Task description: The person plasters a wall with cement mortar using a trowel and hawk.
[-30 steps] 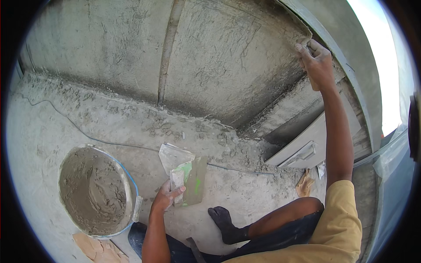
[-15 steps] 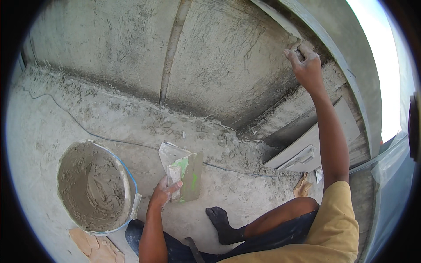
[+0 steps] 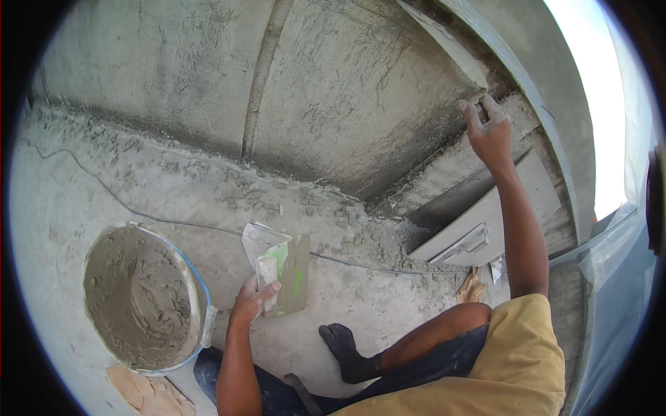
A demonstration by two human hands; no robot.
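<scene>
My left hand (image 3: 257, 299) grips the pale handle of a flat trowel (image 3: 297, 277) with green smears on its blade, held beside a light plate (image 3: 253, 239) low over the floor. My right hand (image 3: 488, 130) is raised to the wall's right edge, fingers pinched at the lower end of a pale strip (image 3: 451, 48); what they hold there is too small to make out. A bucket (image 3: 146, 298) of grey wet mortar with a blue-edged rim stands left of my left hand.
The grey wall (image 3: 354, 83) has a vertical groove and meets a debris-strewn floor crossed by a cable (image 3: 180, 222). A large plate with a handle (image 3: 513, 208) leans at right, near plastic sheeting (image 3: 617, 305). Torn brown paper (image 3: 146, 392) lies below the bucket; my dark-socked foot (image 3: 347, 353) rests centrally.
My right hand has come down along the wall's edge, showing more of the pale strip above it. My left hand and trowel have shifted slightly left in the view, as has the bucket.
</scene>
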